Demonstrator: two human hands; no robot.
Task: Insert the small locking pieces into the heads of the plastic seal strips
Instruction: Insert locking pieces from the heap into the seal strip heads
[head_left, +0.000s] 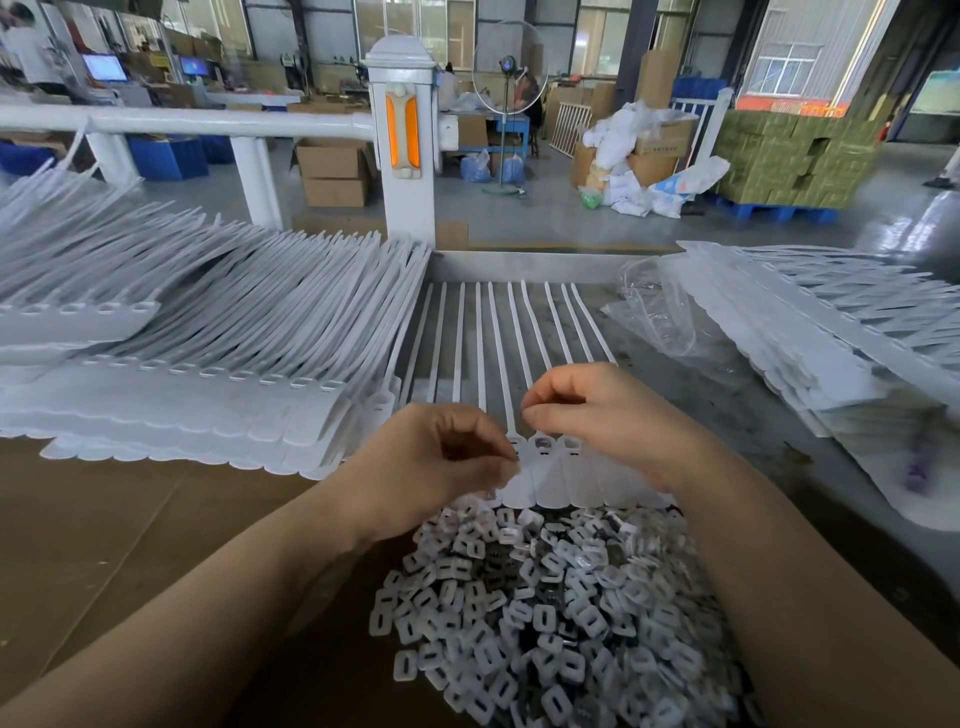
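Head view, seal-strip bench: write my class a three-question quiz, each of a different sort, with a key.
1. True or false: the pile of locking pieces lies nearer the worker than the strip heads.
2. The stacked strips lie to the worker's: A left only, B right only, C both sides.
3. Fill in: both the left hand and right hand work at the strip ____.

Key: 1 true; 2 C; 3 heads.

Both hands over seal strips
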